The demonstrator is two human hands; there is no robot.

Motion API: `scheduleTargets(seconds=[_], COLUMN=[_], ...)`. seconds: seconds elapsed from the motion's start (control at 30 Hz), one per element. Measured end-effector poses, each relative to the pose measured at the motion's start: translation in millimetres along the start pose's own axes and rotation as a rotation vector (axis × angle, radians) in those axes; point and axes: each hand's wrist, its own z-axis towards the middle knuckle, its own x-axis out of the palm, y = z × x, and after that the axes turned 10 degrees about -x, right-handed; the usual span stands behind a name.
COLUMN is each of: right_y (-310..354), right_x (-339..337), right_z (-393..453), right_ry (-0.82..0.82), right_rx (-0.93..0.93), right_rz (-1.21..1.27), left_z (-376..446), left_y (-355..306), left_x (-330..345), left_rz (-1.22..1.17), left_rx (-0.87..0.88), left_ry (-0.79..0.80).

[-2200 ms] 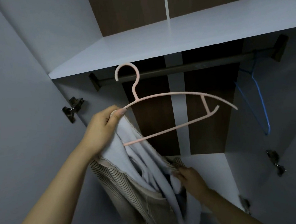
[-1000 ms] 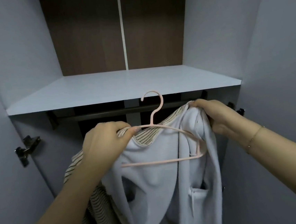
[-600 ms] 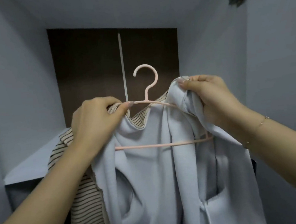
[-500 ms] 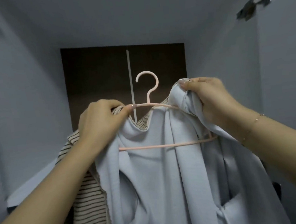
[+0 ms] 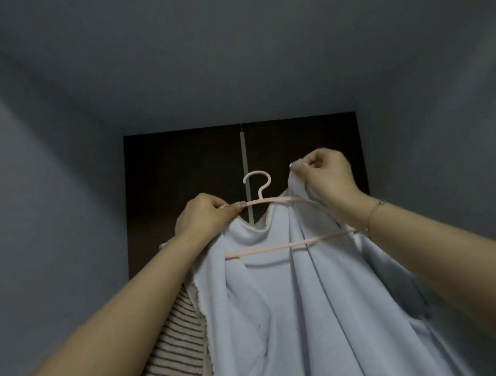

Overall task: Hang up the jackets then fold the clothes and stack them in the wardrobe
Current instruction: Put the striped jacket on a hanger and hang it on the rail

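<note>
Head view, right hand (image 5: 326, 177) lifted jacket (image 5: 281, 290) edge above hanger (image 5: 260, 200)

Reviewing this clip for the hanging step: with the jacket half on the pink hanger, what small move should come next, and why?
Probably the right hand should draw the jacket edge it pinches over the hanger's right arm. The left hand already grips the left shoulder against the hanger, while the right side is lifted above the arm, not seated.
</note>
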Motion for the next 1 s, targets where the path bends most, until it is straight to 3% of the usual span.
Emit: scheduleTargets(seconds=[0.13, 0.2, 0.33, 0.43, 0.67, 0.8, 0.93, 1.0], right_y=[-89, -122, -167, -176, -142, -90, -30, -1], right_x=[32, 42, 58, 69, 46, 1, -54, -76], right_z=[-40, -62, -102, -123, -127, -144, -182, -210], right_ry=[0.348, 0.448, 0.568, 0.788, 1.031, 1.056, 0.95, 0.876], right_rx=[0.128, 0.168, 0.03, -0.134, -0.076, -0.119, -0.426, -0.506], right_rz=[-0.154, -0.162, -0.226, -0.431, -0.436, -0.492, -0.893, -0.933], left_z=[5, 2, -2, -10, -37, -80, -145, -185], left_y=[60, 88, 123, 136, 125, 97, 70, 65], left_x=[64, 89, 124, 138, 119, 79, 28, 6], left_rz=[0.189, 0.236, 0.299, 0.347, 0.548, 0.578, 0.61, 0.619], left_rx=[-0.086, -0.113, -0.161, -0.144, 0.034, 0.194, 0.395, 0.484], left_ry=[0.087, 0.143, 0.226, 0.266, 0.29, 0.239, 0.124, 0.074])
